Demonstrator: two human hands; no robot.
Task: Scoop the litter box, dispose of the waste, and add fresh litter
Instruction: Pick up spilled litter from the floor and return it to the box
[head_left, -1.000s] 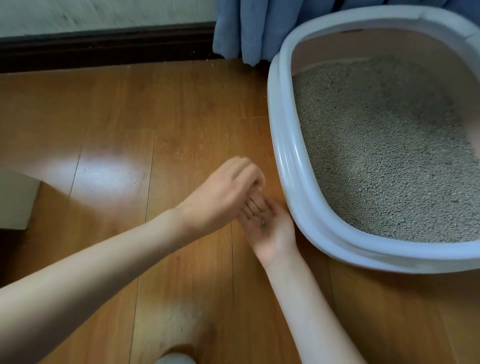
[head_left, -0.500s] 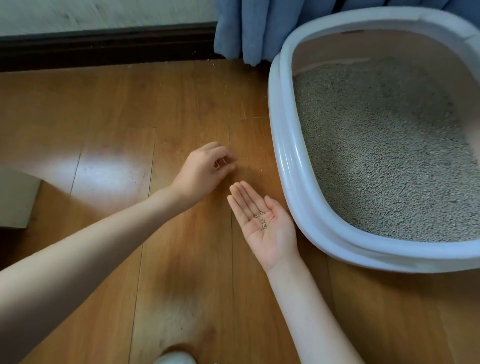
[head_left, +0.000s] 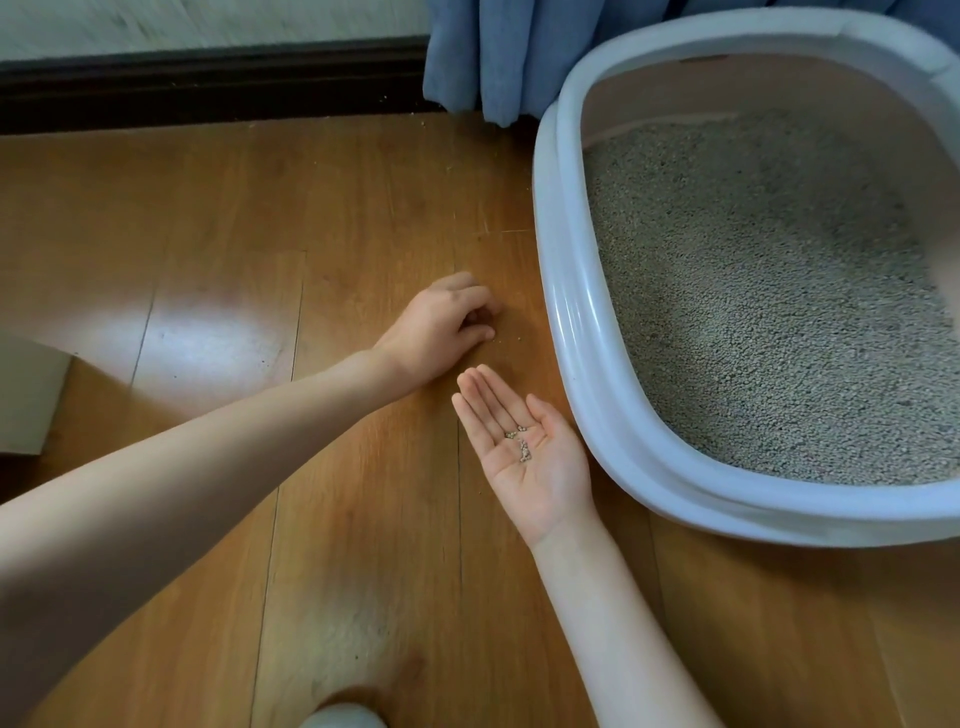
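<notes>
A pale grey litter box (head_left: 558, 322) stands on the wood floor at the right, filled with grey litter (head_left: 779, 312). My right hand (head_left: 548, 475) lies palm up beside the box's near left corner, fingers straight, with several litter grains (head_left: 522, 448) resting in the palm. My left hand (head_left: 434, 332) is down on the floor just beyond it, fingers curled and fingertips pinched together at the boards. A few stray grains (head_left: 518, 339) lie on the floor between those fingertips and the box wall. Whether the left fingers hold a grain is hidden.
A blue curtain (head_left: 483, 57) hangs behind the box's far left corner. A dark baseboard (head_left: 208, 83) runs along the wall. A white object (head_left: 26, 400) stands at the left edge, and a white rounded thing (head_left: 343, 719) shows at the bottom edge.
My left hand left the right palm, moved forward and went down to the floor near the box. The right hand stayed palm up with the grains.
</notes>
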